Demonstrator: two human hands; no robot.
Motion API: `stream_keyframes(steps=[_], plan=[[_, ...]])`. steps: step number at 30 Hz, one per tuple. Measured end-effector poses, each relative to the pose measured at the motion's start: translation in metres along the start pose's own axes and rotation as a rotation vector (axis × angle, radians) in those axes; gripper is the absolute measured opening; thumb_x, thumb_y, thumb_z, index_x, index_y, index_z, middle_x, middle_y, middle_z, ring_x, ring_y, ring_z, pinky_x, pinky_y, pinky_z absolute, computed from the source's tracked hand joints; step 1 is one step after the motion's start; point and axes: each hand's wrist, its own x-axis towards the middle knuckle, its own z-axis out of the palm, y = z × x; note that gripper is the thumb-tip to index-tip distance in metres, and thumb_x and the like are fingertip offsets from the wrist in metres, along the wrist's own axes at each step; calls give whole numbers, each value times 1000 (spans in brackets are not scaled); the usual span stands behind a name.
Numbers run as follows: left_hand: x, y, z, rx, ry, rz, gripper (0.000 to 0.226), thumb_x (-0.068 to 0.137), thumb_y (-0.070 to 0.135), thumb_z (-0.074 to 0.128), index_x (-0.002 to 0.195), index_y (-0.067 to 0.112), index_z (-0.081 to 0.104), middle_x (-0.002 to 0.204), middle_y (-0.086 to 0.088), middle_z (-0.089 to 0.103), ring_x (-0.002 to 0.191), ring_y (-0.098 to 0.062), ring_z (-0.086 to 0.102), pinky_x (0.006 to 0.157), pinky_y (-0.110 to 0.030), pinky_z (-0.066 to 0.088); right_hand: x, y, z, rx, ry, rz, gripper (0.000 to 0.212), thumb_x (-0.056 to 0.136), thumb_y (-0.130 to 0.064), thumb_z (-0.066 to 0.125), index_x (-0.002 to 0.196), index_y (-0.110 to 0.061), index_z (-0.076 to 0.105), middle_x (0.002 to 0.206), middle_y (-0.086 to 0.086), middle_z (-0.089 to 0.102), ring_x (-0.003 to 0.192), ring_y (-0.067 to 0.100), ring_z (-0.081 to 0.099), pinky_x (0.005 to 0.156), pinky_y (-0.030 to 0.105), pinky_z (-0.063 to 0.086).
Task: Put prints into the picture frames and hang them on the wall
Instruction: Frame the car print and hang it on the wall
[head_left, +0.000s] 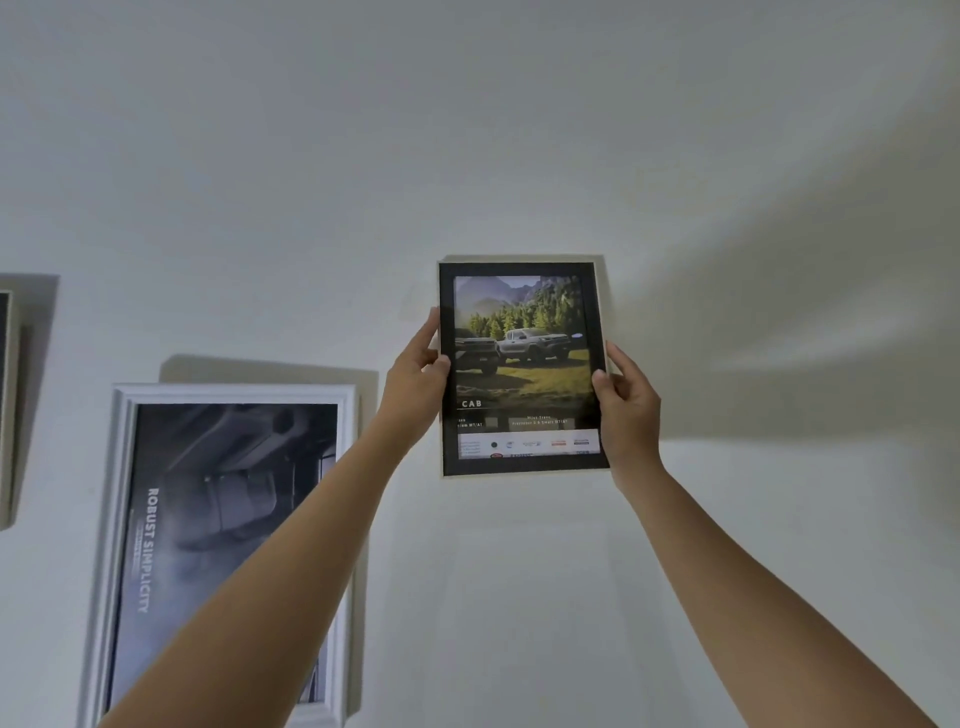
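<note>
A black picture frame (522, 291) with a print of two pickup trucks in a forest meadow is held up flat against the white wall (519, 130), upright and slightly tilted. My left hand (418, 374) grips its left edge at mid-height, thumb on the front. My right hand (626, 405) grips its right edge a little lower. Both arms reach up from the bottom of the view. Whatever is behind the frame, including any hook or nail, is hidden.
A larger white picture frame (122, 519) with a dark print reading "ROBUST SIMPLICITY" hangs on the wall lower left, partly behind my left forearm. The edge of another frame (8, 405) shows at the far left. Bare wall lies above and to the right.
</note>
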Motion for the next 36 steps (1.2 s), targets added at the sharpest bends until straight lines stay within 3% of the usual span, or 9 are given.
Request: stream_keyframes(steps=[4,7,11,14,17,21,26,31,36], plan=[[-1,-8,0,123,59,36,51,96,9,38,140,36,35,90,4,55,73,-12,53,65,-22,48,-4,4,-2,-41,-4,-32,38,97,-14,44,134,-18,47,128,8,58,115,22,57,89,39,54],[-6,-16,1,206,84,62,51,96,11,40,140,37,34,102,0,54,78,-15,51,63,-21,45,-12,8,-5,-65,11,-56,39,96,-12,45,135,-15,45,134,-1,53,119,14,53,91,21,50],[-14,-23,5,272,103,90,53,95,9,41,141,35,32,110,-3,50,102,-25,55,92,-37,47,-22,15,-9,-103,30,-87,39,95,-8,45,135,-11,45,129,-8,50,119,6,47,87,0,39],[-22,-27,8,331,108,105,53,96,10,41,142,33,29,110,-5,46,98,-22,53,94,-41,47,-30,19,-12,-175,23,-100,40,95,-9,46,135,-10,44,134,-1,51,118,3,45,87,-3,36],[-31,-33,9,361,125,121,53,97,11,40,143,32,27,107,-6,44,93,-20,53,87,-37,52,-37,22,-15,-309,28,-121,40,96,-13,46,136,-14,44,121,9,59,104,7,51,80,4,40],[-35,-36,8,375,152,122,51,98,12,39,143,32,28,104,-4,38,80,-6,47,68,-9,46,-40,22,-14,-407,56,-100,42,95,-16,47,137,-16,43,97,13,52,86,16,48,75,9,34],[-33,-37,11,442,160,125,51,99,12,36,145,29,23,102,-3,38,76,-6,46,65,-11,41,-41,20,-9,-442,105,-115,41,94,-14,50,135,-14,45,88,12,48,80,19,48,74,12,33],[-33,-42,15,438,176,134,51,99,12,36,146,26,21,104,-3,38,86,-19,51,82,-36,53,-40,20,-7,-473,130,-126,41,93,-12,52,133,-13,47,85,9,49,83,23,50,76,20,37],[-34,-49,17,475,195,202,51,98,11,38,146,22,23,108,-1,36,101,-22,48,93,-32,45,-40,20,-9,-476,146,-146,40,92,-12,54,132,-12,49,88,15,55,83,23,51,79,21,41]])
